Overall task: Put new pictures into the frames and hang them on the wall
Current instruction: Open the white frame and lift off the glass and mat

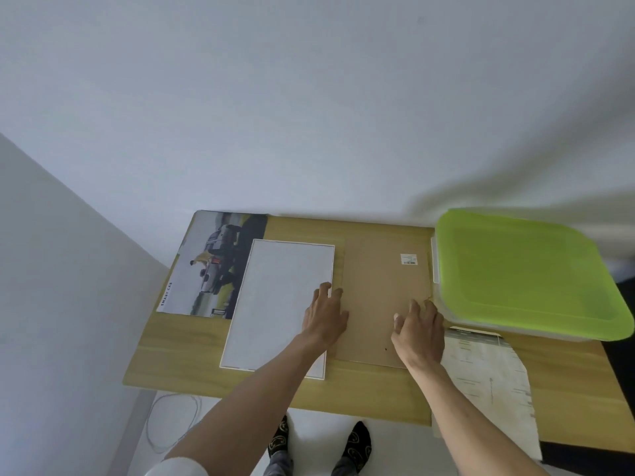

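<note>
The white frame (278, 304) lay flat on the tabletop (192, 352), its long axis running away from the person, tilted slightly rightward. Beside it lay the brown backing board (378, 290), oriented alike. The left hand (324, 317) rested released across both; the right hand (421, 329), fingers spread, pressed the board's right edge.

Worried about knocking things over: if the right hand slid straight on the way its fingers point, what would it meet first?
The right hand lies on the brown backing board, fingers pointing up and right. Going on, it would probably meet the green-lidded box first; its fingertips already look nearly at the box's edge.
</note>
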Motion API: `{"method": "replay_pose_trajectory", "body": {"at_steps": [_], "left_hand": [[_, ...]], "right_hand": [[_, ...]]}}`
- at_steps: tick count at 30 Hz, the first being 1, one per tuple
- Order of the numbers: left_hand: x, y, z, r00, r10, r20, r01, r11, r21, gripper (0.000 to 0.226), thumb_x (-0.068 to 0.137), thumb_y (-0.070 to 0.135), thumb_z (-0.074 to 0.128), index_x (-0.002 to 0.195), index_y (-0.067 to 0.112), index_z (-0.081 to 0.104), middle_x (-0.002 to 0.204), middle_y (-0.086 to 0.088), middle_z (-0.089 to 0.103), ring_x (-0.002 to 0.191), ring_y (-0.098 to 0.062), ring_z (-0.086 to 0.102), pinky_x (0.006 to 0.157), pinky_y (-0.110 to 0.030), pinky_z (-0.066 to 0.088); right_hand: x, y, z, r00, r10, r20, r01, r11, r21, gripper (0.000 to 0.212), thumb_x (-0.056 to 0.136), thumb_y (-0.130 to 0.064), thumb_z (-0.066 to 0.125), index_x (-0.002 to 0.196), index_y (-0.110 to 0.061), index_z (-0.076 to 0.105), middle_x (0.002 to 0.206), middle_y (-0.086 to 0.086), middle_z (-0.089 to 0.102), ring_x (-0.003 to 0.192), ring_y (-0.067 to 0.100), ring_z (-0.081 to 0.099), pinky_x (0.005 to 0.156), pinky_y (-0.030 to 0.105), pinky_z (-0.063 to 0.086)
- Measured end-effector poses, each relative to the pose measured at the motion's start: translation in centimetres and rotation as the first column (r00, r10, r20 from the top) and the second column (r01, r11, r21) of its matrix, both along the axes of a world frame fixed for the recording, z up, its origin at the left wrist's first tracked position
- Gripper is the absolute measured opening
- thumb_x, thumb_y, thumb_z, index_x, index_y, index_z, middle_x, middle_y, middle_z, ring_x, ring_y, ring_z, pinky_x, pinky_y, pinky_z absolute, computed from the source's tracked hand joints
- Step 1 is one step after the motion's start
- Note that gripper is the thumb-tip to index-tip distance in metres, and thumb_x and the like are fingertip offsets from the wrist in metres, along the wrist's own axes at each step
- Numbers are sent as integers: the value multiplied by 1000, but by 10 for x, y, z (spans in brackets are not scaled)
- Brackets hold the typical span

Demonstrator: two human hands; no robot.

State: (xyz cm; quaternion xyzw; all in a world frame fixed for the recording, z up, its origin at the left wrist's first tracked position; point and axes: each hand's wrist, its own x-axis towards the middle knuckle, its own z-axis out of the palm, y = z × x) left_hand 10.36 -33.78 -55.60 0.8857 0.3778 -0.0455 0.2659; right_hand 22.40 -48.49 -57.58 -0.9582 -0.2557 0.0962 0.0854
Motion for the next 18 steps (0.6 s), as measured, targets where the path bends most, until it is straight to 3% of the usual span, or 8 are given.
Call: {"method": "replay_pose_trajectory", "body": {"at_steps": [8,18], "left_hand": [[-71,59,4,995,92,-40,-88,991,98,53,97,33,56,144,16,39,157,-6,25,140,-26,33,104,-38,44],[-139,107,-10,984,26,-177,-14,997,72,77,97,45,52,155,12,15,164,-10,-1,151,-29,1,121,-40,9]], "right_hand": [[-47,56,19,991,133,-35,-130,989,69,46,99,-33,52,138,-8,50,142,20,45,125,36,47,100,42,43],[-113,99,13,961,250,-116,-256,966,-40,50,101,-42,40,146,-19,38,145,13,38,126,29,44,103,37,41]]}}
